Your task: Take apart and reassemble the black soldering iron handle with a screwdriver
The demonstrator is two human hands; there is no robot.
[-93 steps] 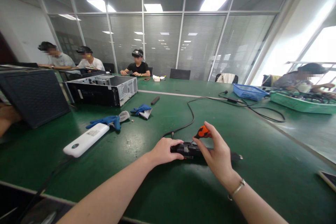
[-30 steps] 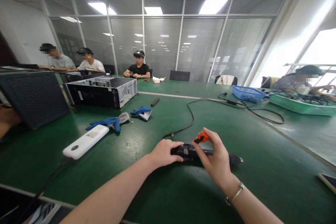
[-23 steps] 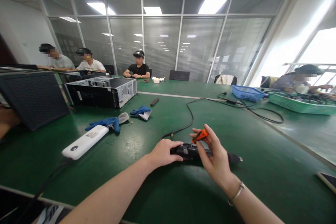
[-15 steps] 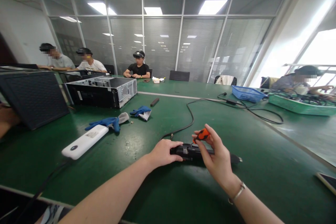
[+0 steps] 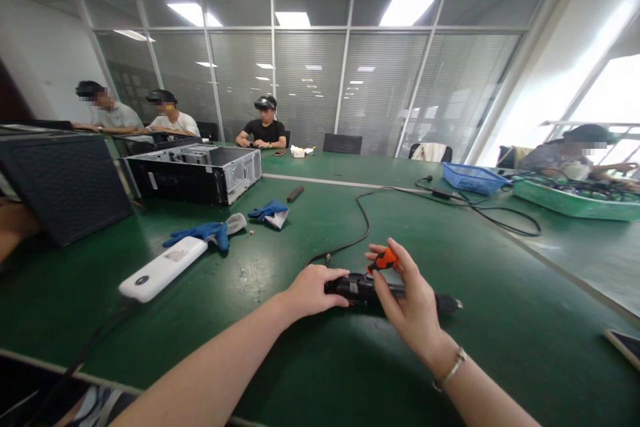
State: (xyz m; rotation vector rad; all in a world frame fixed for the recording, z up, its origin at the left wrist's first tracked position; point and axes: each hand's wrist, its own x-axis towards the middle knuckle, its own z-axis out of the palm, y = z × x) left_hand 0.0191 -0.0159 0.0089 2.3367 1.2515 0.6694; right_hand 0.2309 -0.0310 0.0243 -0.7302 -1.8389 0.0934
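Two hands on one job. The left hand (image 5: 314, 293) pinches the near-left end of the black cylindrical tool (image 5: 361, 288), thumb and finger on opposite sides. The tool lies flat on the green table (image 5: 530, 320), long axis running left to right, metal tip at the right end, so nearly all of its length is to the right of that grip. The right hand (image 5: 413, 290) is nearer the middle, crossing in front of it, fingertips closed round an orange-and-black screwdriver (image 5: 386, 260), tilted, working end down-left at the body's upper side. Can't tell if it's touching; too small. Body looks like ribbed plastic, dark, narrowing rightward. Handle: stubby, contoured. Tabletop: smooth, slightly glossy. Thin black cable (image 5: 367, 220) snakes behind; link to the tool hidden.
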